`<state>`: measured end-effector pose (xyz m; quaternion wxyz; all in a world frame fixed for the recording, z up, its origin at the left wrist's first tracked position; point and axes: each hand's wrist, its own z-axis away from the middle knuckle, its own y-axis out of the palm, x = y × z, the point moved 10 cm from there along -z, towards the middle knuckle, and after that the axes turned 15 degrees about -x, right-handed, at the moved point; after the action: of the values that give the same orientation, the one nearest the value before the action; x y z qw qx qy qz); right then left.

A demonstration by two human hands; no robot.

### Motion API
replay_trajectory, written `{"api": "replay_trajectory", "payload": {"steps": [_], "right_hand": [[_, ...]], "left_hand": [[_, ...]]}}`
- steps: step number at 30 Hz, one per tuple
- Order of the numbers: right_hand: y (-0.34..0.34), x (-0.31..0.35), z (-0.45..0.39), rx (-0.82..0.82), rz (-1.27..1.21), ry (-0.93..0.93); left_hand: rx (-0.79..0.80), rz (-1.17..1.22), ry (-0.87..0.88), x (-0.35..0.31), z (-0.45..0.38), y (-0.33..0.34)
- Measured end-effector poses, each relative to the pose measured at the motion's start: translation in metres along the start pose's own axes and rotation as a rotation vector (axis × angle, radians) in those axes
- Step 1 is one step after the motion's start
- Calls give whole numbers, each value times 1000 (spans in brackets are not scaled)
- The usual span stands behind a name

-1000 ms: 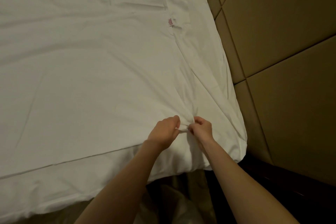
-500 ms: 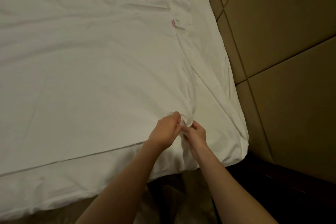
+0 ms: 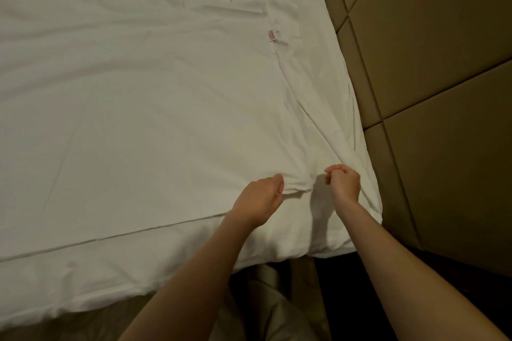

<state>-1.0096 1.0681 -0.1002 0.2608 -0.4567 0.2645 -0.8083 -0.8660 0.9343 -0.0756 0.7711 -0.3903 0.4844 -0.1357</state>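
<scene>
While the white sheet lies spread out flat, filling the view from 9 o'clock round to 2, both hands are busy down at 5 o'clock, right by its near corner. The left hand has its fingers curled round a small bunched fold of the sheet, and that's a firm grip. The right hand, just on the 3 o'clock side of that fold, hangs slightly above the cloth with its fingers curled tight. Whether there's a scrap of fabric pinched in them, I cannot tell from here.

My read is that this is the corner-straightening step, gathering slack near the corner so it can be drawn flat. The next move, I'd say, calls for the right hand to get a clear hold beside the left. Then both should pull apart and toward 5 o'clock, evenly, so the creases running up toward 1 o'clock ease out instead of shifting elsewhere.

Now the tally:
- one sheet
- one bunched fold
- one little red-printed label up at 1 o'clock
- one long seam crossing from 8 o'clock toward the left wrist
- two bare hands
- one padded wall along the 3 o'clock side, its panels split by dark joints
</scene>
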Motion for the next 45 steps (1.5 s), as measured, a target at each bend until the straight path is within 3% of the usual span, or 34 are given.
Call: {"api": "replay_trajectory", "payload": {"steps": [4,5,7,9,11,15,20,26,31,38,45], "right_hand": [[49,-33,38,430,19,268],[56,-37,42,444,16,258],[51,-38,37,304,20,159],[32,-24,31,160,213,-15],[17,-2,33,127,426,-170],[16,80,72,199,617,-469],[54,194,208,406,743,-966],[65,266,369,426,733,-1324],[80,268,483,464,554,-1375],[151,159,621,599,822,-1298],[211,211,814,653,688,-1546]], "left_hand": [[55,-118,54,-7,1,9],[86,-132,52,-7,-1,11],[201,-155,18,-4,-1,14],[288,-171,-53,4,3,9],[224,-167,-135,15,3,-19],[-14,-239,-234,32,8,-121],[-236,-334,-345,43,48,-258],[-428,-349,-453,59,132,-382],[-487,-387,-470,85,221,-469],[-668,-431,-495,150,388,-607],[-638,-355,-693,277,497,-624]]}}
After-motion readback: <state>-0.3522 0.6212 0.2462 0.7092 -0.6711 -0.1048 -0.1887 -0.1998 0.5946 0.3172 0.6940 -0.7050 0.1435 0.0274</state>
